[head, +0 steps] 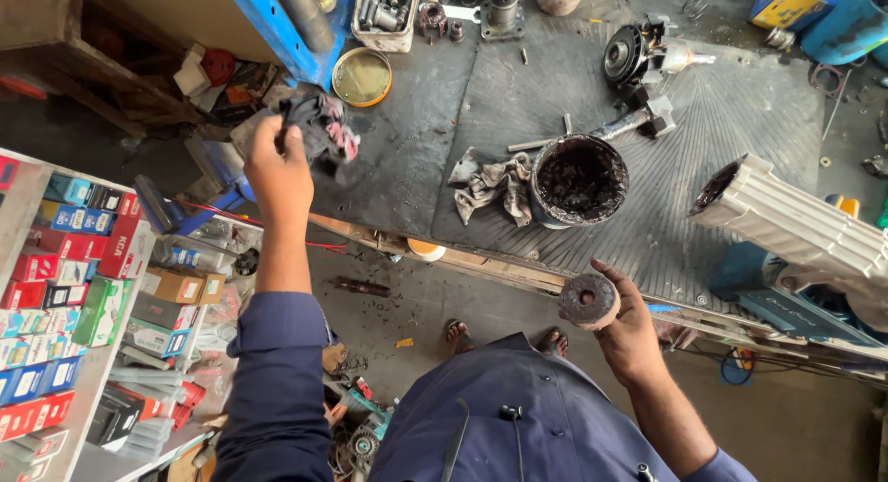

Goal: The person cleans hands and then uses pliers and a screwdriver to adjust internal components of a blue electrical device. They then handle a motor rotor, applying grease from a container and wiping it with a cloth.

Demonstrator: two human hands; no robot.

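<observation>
Holding a round, grimy metal part [588,300] in my right hand [627,329], I have my fingers curled shut around its side, its flat face with the dark centre hole turned up toward me. It sits out in front of my waist, just off the near edge of the workbench [416,158], above the floor.

My left hand [276,172] is stretched out to the far left of the bench, fingers pinched tight on a dirty dark rag [319,130] with pink patches, which hangs bunched from my fingertips just above the bench corner.

Between my two hands, on the ribbed rubber mat [703,140], stands an open tub of black grease [578,181], and a crumpled grey cloth [486,186] lies touching its left side. To the right of the tub a white ribbed housing [795,223] lies tilted on the mat, its greasy open end facing the tub. Farther back lie a disassembled motor assembly [643,61] and a shaft [620,123]. A round yellow tin lid [362,77] rests near the rag, with a tray of metal parts [387,15] just behind it.

To my left, a shelf [65,288] is packed with small coloured boxes. Below me I see my blue sleeves and my sandalled feet [504,339] on the floor.
</observation>
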